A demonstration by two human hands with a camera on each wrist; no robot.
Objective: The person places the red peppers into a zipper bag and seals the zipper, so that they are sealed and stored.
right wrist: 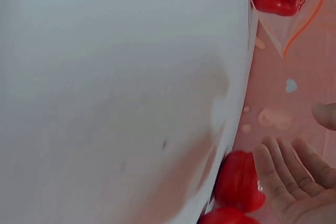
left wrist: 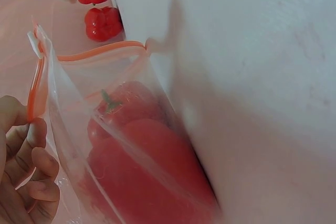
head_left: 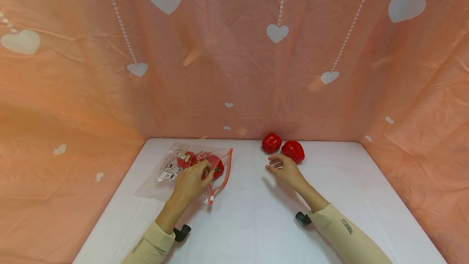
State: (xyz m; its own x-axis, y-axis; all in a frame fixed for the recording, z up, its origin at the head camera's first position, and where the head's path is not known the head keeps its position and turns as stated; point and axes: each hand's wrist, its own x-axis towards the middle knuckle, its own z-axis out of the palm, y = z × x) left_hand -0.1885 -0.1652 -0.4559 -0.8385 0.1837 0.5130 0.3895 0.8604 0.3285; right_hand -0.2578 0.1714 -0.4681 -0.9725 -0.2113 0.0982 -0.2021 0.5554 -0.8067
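Observation:
My left hand (head_left: 191, 180) pinches the orange zip edge of a clear printed zip bag (head_left: 152, 187) between thumb and forefinger. The bag lies on its side with its mouth gaping to the right. Red bell peppers (left wrist: 134, 100) are inside it, one with its green stem near the mouth. A white slider (left wrist: 35, 44) sits at one end of the zip. My right hand (head_left: 287, 173) hovers over the table, fingers relaxed and holding nothing. Just beyond it lie two loose bell peppers, one at the back (head_left: 271, 143) and one nearer (head_left: 294, 151).
The white table (head_left: 242, 223) ends at an orange cloth backdrop (head_left: 227, 64) with pale hearts, which also rises on both sides. A dark wrist-worn device (head_left: 182, 233) shows below the left wrist, another (head_left: 303, 218) by the right sleeve.

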